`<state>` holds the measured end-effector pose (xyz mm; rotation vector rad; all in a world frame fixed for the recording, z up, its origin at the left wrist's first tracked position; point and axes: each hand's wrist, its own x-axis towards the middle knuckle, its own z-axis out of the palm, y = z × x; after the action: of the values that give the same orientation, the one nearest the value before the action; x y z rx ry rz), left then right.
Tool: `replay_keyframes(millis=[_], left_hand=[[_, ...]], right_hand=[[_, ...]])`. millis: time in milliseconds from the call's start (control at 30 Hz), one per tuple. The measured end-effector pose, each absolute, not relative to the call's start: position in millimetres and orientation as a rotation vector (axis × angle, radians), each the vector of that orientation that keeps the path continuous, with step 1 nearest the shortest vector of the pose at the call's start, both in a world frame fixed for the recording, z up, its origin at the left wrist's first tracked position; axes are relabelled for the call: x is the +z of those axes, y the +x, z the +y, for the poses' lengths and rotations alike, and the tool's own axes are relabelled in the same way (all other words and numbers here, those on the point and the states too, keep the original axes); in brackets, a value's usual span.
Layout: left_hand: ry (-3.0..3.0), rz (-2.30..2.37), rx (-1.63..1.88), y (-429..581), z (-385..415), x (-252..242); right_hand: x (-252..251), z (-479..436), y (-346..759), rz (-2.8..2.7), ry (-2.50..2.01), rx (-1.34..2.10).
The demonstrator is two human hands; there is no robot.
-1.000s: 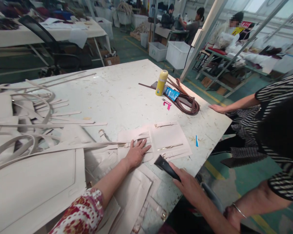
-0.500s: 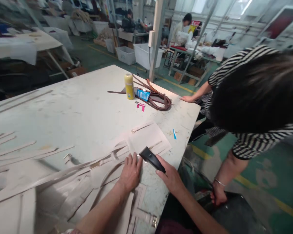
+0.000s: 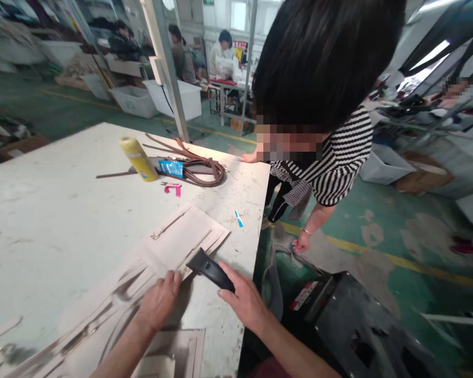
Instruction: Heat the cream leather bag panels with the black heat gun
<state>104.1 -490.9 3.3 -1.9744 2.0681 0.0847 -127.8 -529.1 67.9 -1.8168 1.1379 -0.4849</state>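
A worker's right hand [image 3: 245, 298] grips a black clipper [image 3: 213, 269] above the white table [image 3: 55, 210]; on the table, the left hand's [image 3: 160, 299] fingers curl at a pale panel's [image 3: 183, 236] edge, any pinch unclear.

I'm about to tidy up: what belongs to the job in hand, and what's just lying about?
Seemingly in the job:
slim black handheld tool, in the right hand
flat pale pink leathery panel, at the left hand

Apparently lying about:
yellow cylinder
looped brown leathery straps
shiny blue packet
pink scrap
narrow blue strip
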Motion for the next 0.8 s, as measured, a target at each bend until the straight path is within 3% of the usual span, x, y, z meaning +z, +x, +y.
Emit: replay_keyframes(millis=[200,300,367,433,533,700,800], left_hand=[[-2.580,2.010,0.475,199.4,-504.0,75.6],[-2.844,1.784,1.038,249.6,-499.3,142.6],[-2.804,1.625,1.529,269.7,-494.3,181.8],[-2.668,1.574,1.777,278.6,-492.1,201.2],[-2.606,1.642,1.360,277.0,-495.8,180.0],[-2.753,1.594,0.243,226.7,-494.0,73.0],[-2.617,1.894,0.186,165.9,-481.3,23.3]], right_hand=[[59.8,-532.4,-142.7,1.086,-1.760,-0.582],[52.8,-532.4,-153.5,1.086,-1.758,-0.598],[50.4,-531.6,-161.3,1.120,-1.760,-0.585],[50.1,-531.3,-168.7,1.164,-1.759,-0.565],[50.8,-534.3,-177.9,1.248,-1.745,-0.542],[43.9,-548.4,-182.1,1.344,-1.753,-0.439],[39.1,-558.0,-174.5,1.331,-1.826,-0.341]])
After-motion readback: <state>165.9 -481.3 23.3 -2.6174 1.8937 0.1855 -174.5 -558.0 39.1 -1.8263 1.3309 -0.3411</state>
